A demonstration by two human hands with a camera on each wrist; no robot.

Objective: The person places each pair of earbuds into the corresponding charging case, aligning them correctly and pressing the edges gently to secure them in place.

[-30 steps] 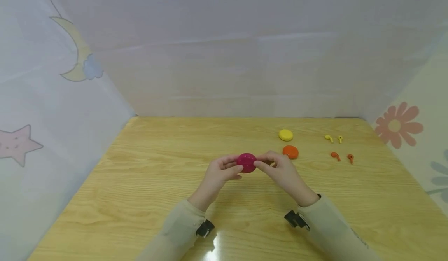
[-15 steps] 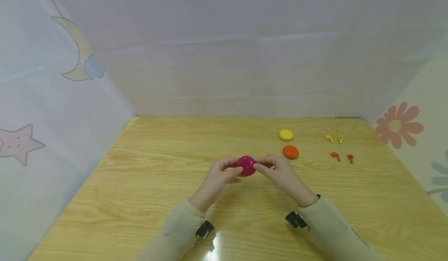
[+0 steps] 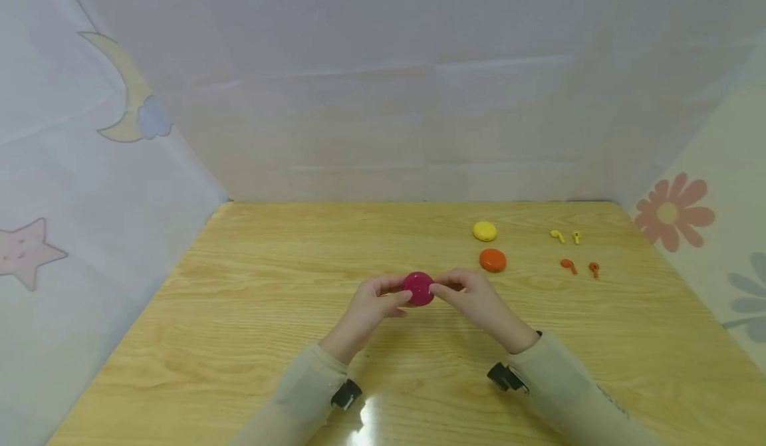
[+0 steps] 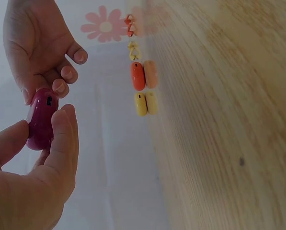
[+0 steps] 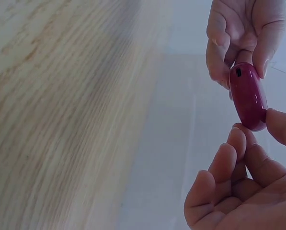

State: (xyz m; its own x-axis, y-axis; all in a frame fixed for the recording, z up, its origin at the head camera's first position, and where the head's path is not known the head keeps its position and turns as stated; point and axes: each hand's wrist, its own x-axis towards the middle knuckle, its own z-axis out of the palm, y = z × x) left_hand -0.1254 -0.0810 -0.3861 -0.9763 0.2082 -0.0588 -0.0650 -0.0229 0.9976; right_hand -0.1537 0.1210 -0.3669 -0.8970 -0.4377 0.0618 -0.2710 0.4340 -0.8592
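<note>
A glossy magenta earbud charging case [image 3: 418, 289], round and flat, is held up over the table between both hands. My left hand [image 3: 372, 304] grips its left side, thumb on the near face and fingers behind. On the opposite edge, my right hand [image 3: 473, 296] pinches the case between thumb and index finger. A small dark port shows on the rim of the case [image 4: 41, 120] in the left wrist view. Seen from the right wrist, the other right fingers [image 5: 223, 163] are loosely bent beside the case. No gap in the case can be made out.
Behind the right hand lie an orange case [image 3: 493, 260] and a yellow case [image 3: 485, 231]. Further right are two yellow earbuds [image 3: 557, 236] and two orange earbuds [image 3: 568, 266]. A pale fabric wall [image 3: 383, 133] borders the wooden table [image 3: 269, 253] at the back.
Both hands and the magenta case have come slightly lower and nearer to me. The grip looks the same. The head view has shifted slightly, while the other cases and earbuds stay put.
</note>
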